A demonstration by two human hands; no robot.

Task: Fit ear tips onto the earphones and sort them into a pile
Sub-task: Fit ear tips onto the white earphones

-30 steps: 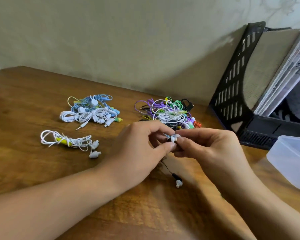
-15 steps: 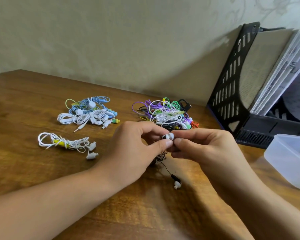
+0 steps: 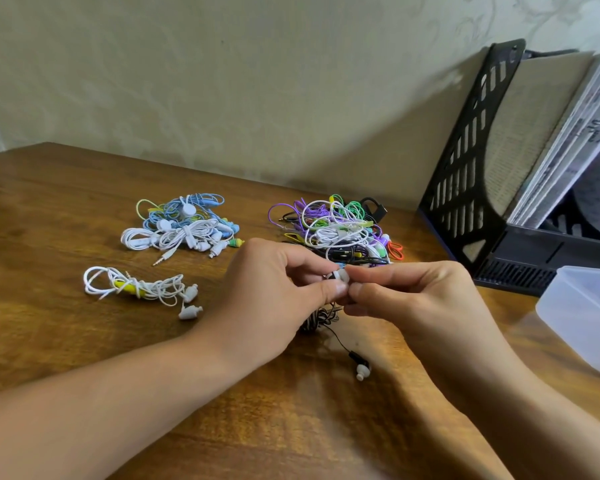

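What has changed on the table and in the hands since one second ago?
Almost nothing. The left hand and right hand keep pinching the same earbud, only adjusting their fingertips on it. Its twin earbud stays hanging on its cable. The two piles and the white earphones have not moved.

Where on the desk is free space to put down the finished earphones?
Bare wood lies left of the single white earphones and along the near edge under the forearms. It is crowded between the white-blue pile, the colourful pile and the hands.
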